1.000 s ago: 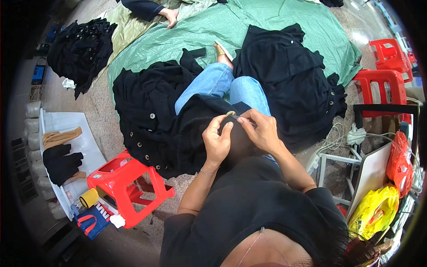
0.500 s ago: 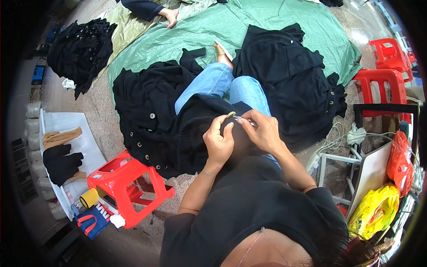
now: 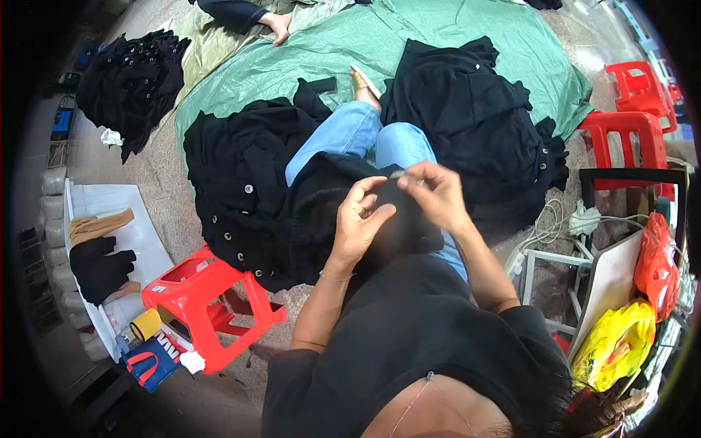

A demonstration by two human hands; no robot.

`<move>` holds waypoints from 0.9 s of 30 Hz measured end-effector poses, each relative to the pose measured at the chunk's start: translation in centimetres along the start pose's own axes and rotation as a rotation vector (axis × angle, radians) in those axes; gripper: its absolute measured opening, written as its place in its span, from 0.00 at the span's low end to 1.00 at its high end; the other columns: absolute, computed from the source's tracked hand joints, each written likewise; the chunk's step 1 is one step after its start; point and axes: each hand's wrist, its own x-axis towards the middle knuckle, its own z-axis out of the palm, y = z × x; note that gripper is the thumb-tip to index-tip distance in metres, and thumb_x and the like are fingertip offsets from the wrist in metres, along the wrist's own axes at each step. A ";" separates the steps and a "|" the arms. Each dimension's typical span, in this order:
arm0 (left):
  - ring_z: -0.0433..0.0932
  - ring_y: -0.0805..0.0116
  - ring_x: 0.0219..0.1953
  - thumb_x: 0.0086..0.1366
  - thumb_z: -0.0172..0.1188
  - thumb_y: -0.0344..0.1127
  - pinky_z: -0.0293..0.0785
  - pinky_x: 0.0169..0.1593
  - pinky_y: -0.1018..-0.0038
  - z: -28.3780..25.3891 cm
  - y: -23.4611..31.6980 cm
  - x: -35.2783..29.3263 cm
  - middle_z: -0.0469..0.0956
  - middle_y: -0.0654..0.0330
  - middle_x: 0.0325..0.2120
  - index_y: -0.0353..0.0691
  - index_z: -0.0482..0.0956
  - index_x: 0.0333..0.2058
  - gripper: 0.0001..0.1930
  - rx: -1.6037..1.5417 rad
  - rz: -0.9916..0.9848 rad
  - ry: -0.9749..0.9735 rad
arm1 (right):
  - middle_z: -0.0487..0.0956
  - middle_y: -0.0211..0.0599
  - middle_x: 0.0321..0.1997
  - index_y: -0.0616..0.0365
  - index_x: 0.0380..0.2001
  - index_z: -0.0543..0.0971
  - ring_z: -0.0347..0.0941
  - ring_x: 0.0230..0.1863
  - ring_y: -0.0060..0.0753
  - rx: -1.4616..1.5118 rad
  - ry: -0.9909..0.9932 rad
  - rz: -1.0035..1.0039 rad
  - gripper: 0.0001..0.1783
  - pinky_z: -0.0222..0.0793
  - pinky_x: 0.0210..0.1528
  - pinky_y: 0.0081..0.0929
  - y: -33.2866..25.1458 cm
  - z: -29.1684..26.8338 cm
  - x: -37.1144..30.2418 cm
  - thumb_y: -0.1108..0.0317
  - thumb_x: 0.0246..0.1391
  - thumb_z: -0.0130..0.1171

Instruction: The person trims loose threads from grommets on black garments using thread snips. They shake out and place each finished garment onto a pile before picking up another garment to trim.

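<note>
Above my lap, my left hand (image 3: 363, 225) has its thumb and forefinger apart, and nothing shows between them. Close to its right, my right hand (image 3: 438, 197) is pinched at a small greyish button (image 3: 396, 174), partly hidden by the fingertips and blurred. Both hands hover over a black knit garment (image 3: 321, 193) that lies across my thighs, with its ribbed edge toward the left. A heap of black buttoned garments (image 3: 234, 157) lies against my left leg. Another black garment pile (image 3: 467, 109) spreads beside my right leg.
Under the piles lies a green sheet (image 3: 336, 62). A red stool (image 3: 212, 306) stands near left, beside a white bin (image 3: 146, 212) with cloth. More red stools (image 3: 624, 142), a yellow bag (image 3: 617, 343) and white cables (image 3: 548, 219) are at right. Another person's foot (image 3: 279, 28) shows far left.
My left thumb and forefinger have parted, letting go of the button. The button has turned and shifted slightly up and right, at my right fingertips. The piles have stayed put.
</note>
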 end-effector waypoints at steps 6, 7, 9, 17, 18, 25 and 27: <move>0.75 0.86 0.32 0.67 0.62 0.27 0.71 0.33 0.87 -2.1 -1.6 -0.6 0.81 0.67 0.33 0.31 0.77 0.50 0.14 0.082 -0.204 -0.122 | 0.79 0.30 0.23 0.58 0.34 0.81 0.71 0.22 0.22 -0.295 0.402 -0.139 0.08 0.65 0.27 0.24 -1.9 -1.4 3.5 0.67 0.55 0.68; 0.75 0.86 0.32 0.67 0.62 0.27 0.71 0.33 0.87 -1.8 -1.8 -0.6 0.81 0.67 0.33 0.31 0.77 0.50 0.14 0.082 -0.203 -0.123 | 0.78 0.33 0.23 0.57 0.34 0.81 0.74 0.21 0.28 -0.399 0.436 -0.210 0.09 0.67 0.27 0.28 -2.0 -1.2 3.8 0.66 0.54 0.68; 0.76 0.84 0.33 0.69 0.61 0.28 0.73 0.36 0.86 -1.4 -2.1 -0.4 0.81 0.64 0.36 0.29 0.77 0.50 0.13 -0.066 -0.134 -0.055 | 0.78 0.34 0.23 0.57 0.34 0.81 0.75 0.22 0.32 -0.478 0.410 -0.174 0.09 0.68 0.28 0.30 -2.4 -1.1 3.3 0.65 0.54 0.68; 0.77 0.81 0.38 0.69 0.61 0.28 0.75 0.42 0.82 -1.2 -1.6 -0.3 0.81 0.62 0.39 0.30 0.77 0.49 0.12 -0.060 -0.047 0.017 | 0.78 0.34 0.29 0.57 0.41 0.83 0.75 0.24 0.31 -0.351 0.012 -0.454 0.17 0.70 0.29 0.26 -1.6 -0.3 -1.1 0.80 0.44 0.65; 0.77 0.81 0.38 0.68 0.62 0.27 0.74 0.43 0.82 -1.0 -1.5 -0.3 0.81 0.63 0.39 0.31 0.77 0.48 0.12 -0.012 -0.019 0.017 | 0.77 0.35 0.29 0.56 0.44 0.83 0.76 0.26 0.34 -0.352 -0.019 -0.488 0.21 0.71 0.29 0.29 -1.8 0.0 -1.3 0.80 0.42 0.65; 0.75 0.82 0.37 0.66 0.63 0.25 0.73 0.42 0.82 -1.1 -1.2 -0.2 0.81 0.64 0.36 0.31 0.79 0.44 0.09 0.157 0.015 -0.011 | 0.79 0.36 0.31 0.62 0.36 0.83 0.76 0.30 0.27 -0.274 0.034 -0.405 0.09 0.69 0.33 0.23 -1.5 1.3 -1.4 0.79 0.49 0.67; 0.76 0.80 0.37 0.65 0.63 0.24 0.73 0.43 0.81 -0.2 -1.5 -0.3 0.81 0.63 0.36 0.31 0.79 0.44 0.09 0.092 0.092 0.067 | 0.79 0.34 0.30 0.62 0.36 0.83 0.75 0.31 0.25 -0.126 0.014 -0.292 0.08 0.68 0.34 0.22 -0.8 1.8 -1.4 0.77 0.51 0.66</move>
